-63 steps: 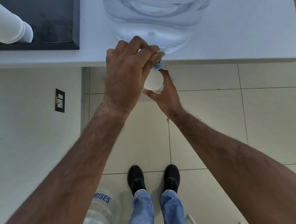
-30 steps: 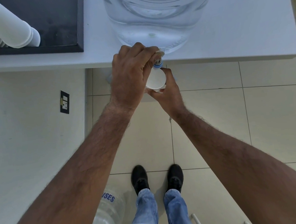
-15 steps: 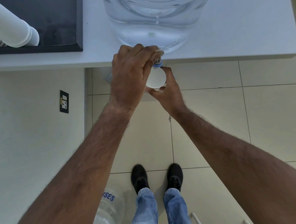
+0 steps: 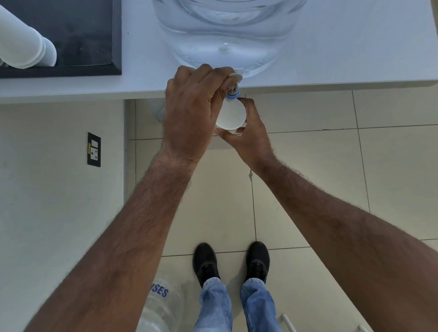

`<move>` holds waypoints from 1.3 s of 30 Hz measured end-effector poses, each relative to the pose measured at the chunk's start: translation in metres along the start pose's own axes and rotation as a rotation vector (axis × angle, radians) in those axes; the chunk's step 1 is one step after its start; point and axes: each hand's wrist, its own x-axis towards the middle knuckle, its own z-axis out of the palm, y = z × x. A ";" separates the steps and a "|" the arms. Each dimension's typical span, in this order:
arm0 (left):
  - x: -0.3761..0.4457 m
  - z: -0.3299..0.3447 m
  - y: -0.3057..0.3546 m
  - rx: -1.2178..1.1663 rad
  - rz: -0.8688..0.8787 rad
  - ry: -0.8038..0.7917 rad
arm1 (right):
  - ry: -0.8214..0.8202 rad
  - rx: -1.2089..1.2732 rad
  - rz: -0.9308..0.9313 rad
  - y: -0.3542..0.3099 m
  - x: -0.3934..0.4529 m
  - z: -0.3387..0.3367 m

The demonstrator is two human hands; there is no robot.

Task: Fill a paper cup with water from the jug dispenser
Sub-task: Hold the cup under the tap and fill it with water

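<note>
under the tap (image 4: 232,93), right hand (image 4: 249,133) grips upright paper cup (image 4: 230,116); left hand (image 4: 193,111) pinches tap.

Just one head-worn cam here, wide-angle, pointing steeply down from standing height. It catches the worktop (image 4: 335,53) edge up top and the tiled floor (image 4: 402,173) and shoes (image 4: 205,262) below, hands close in at the centre.
</note>
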 end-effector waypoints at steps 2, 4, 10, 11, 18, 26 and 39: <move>0.000 -0.001 0.001 -0.002 -0.002 -0.002 | 0.005 0.012 -0.003 0.000 0.000 0.000; 0.000 -0.002 0.002 -0.001 -0.003 -0.013 | 0.007 0.015 -0.010 0.000 0.000 -0.001; 0.001 -0.006 0.004 0.002 -0.001 -0.018 | 0.005 0.022 -0.007 -0.001 0.001 -0.002; 0.001 -0.007 0.004 0.000 0.000 -0.009 | 0.003 0.020 -0.005 -0.001 0.001 -0.002; 0.001 -0.007 0.004 -0.064 0.003 0.071 | -0.012 0.007 -0.003 -0.005 0.000 -0.004; -0.001 -0.009 -0.006 -0.014 0.147 0.137 | -0.007 0.005 0.014 -0.010 -0.004 -0.010; -0.026 -0.005 -0.004 0.040 0.053 0.084 | -0.026 0.065 0.018 -0.022 -0.014 -0.018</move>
